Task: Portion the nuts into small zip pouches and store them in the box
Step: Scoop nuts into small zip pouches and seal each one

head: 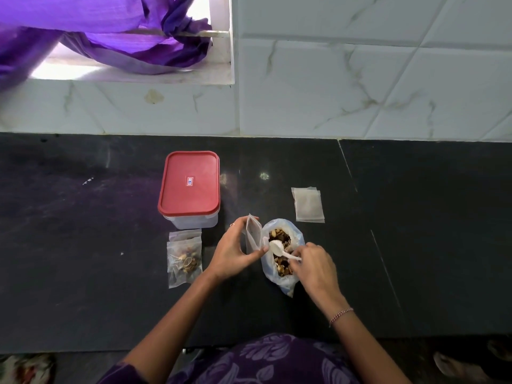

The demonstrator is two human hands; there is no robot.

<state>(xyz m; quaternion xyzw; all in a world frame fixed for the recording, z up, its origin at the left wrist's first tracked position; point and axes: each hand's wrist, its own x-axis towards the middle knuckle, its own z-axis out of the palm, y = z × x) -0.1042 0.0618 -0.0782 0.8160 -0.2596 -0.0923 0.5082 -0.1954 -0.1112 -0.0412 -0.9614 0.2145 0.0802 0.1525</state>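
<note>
An open plastic bag of mixed nuts (281,266) lies on the black counter. My right hand (314,266) pinches the handle of a white plastic spoon (278,248), its bowl over the nuts. My left hand (235,252) holds a small clear zip pouch (253,235) upright with its mouth open, right beside the bag. Two filled zip pouches (184,259) lie to the left. A clear box with a red lid (189,185), closed, stands behind them.
A small stack of empty zip pouches (308,205) lies at the right behind the bag. The black counter (415,245) meets a white tiled wall at the back. A window with purple curtain (116,37) is at top left.
</note>
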